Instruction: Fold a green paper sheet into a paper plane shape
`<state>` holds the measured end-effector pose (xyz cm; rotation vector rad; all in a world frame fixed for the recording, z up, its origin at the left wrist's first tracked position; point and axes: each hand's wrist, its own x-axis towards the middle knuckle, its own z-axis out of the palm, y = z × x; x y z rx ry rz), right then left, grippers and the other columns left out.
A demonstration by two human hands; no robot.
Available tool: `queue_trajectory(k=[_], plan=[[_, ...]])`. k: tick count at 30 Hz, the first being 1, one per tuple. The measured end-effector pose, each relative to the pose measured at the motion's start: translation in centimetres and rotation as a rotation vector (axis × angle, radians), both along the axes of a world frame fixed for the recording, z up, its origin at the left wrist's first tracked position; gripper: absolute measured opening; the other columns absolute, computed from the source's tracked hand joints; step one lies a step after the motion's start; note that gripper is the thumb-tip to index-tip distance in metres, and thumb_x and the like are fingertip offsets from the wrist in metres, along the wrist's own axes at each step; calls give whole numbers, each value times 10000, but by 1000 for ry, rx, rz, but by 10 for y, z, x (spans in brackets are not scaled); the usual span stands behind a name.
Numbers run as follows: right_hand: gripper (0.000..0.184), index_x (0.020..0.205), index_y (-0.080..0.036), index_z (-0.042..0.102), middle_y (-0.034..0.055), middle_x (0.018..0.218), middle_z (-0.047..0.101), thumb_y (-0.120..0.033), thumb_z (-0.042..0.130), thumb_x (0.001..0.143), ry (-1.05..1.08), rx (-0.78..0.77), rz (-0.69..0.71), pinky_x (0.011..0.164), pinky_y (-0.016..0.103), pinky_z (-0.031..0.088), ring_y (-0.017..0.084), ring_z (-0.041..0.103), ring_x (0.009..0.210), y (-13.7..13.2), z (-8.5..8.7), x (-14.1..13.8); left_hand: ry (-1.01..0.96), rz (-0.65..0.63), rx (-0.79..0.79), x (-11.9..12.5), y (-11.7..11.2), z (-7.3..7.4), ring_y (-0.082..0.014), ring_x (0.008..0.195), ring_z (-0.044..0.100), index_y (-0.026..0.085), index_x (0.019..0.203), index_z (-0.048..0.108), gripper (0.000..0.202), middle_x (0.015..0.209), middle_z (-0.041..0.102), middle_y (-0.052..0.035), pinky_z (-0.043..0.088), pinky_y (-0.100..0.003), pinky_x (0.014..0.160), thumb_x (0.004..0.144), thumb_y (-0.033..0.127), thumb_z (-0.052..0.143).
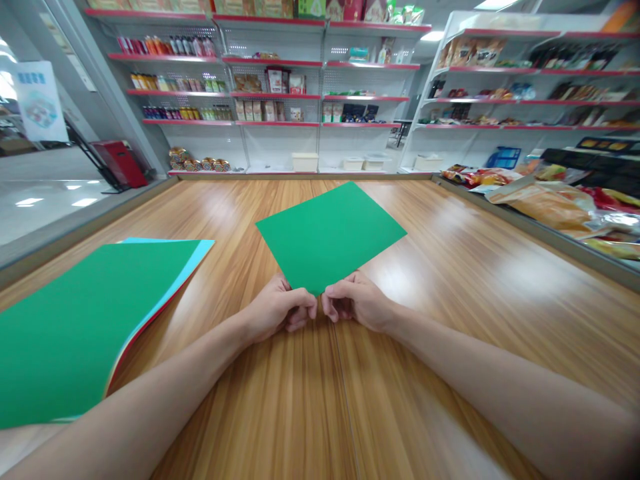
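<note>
A flat green sheet of paper (333, 233) lies slanted in the middle of the view, one corner pointing toward me. At that near corner my left hand (287, 307) is closed on the sheet's left edge, thumb on top and fingers curled. Just to its right, my right hand (357, 303) pinches the same corner from the other side. The two thumbs almost meet there, and the very tip of the corner is partly hidden between them. The sheet looks smooth and without folds.
At the left a stack of coloured paper (100, 320) has green on top, with light blue and red edges beneath. The wooden table (450, 320) has a raised rim. Packaged snacks (555, 200) lie beyond its right edge. Stocked store shelves (275, 60) stand behind.
</note>
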<state>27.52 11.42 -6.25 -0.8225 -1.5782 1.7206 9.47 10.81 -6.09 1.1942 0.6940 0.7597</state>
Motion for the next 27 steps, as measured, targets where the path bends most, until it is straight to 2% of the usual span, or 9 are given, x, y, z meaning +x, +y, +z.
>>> queue_trajectory(k=[6, 9, 13, 18, 22, 27], plan=[[320, 465, -155, 590, 6, 426, 525, -319, 502, 725, -51, 26, -14, 431, 257, 245, 93, 406, 413, 2, -3, -1, 46, -85, 58, -4, 2, -7, -55, 336, 392, 130, 663, 605, 295, 436, 503, 30, 268, -164, 337, 799, 391, 598], [317, 467, -158, 580, 4, 441, 527, -319, 527, 736, -20, 15, 11, 458, 255, 265, 100, 434, 452, 3, -5, 1, 52, -84, 75, -3, 3, -8, -51, 337, 393, 134, 660, 589, 316, 443, 501, 35, 274, -159, 338, 817, 408, 588], [290, 486, -149, 605, 11, 464, 546, -315, 541, 715, -2, -1, 47, 452, 256, 249, 103, 445, 466, 2, -4, 1, 81, -69, 107, -1, 2, -4, -51, 329, 389, 137, 627, 575, 304, 430, 492, 37, 268, -160, 333, 813, 378, 569], [277, 462, -153, 594, 0, 420, 523, -315, 534, 679, -61, -2, -6, 412, 253, 218, 88, 404, 401, 1, 0, -1, 166, -1, 148, 3, -1, 1, -59, 321, 401, 148, 576, 550, 287, 403, 485, 35, 277, -166, 333, 772, 358, 558], [276, 464, -150, 599, -2, 405, 517, -313, 522, 672, -79, 1, -30, 406, 251, 227, 82, 393, 377, 1, 1, -3, 208, 82, 137, 8, -4, 4, -64, 314, 398, 156, 527, 533, 268, 374, 469, 35, 288, -174, 334, 716, 344, 556], [290, 471, -147, 600, -4, 403, 510, -315, 528, 696, -43, -6, -16, 392, 243, 214, 77, 383, 373, 1, -1, -2, 188, 94, 109, 7, -4, 4, -66, 324, 396, 153, 502, 538, 271, 374, 460, 33, 279, -178, 337, 700, 338, 554]])
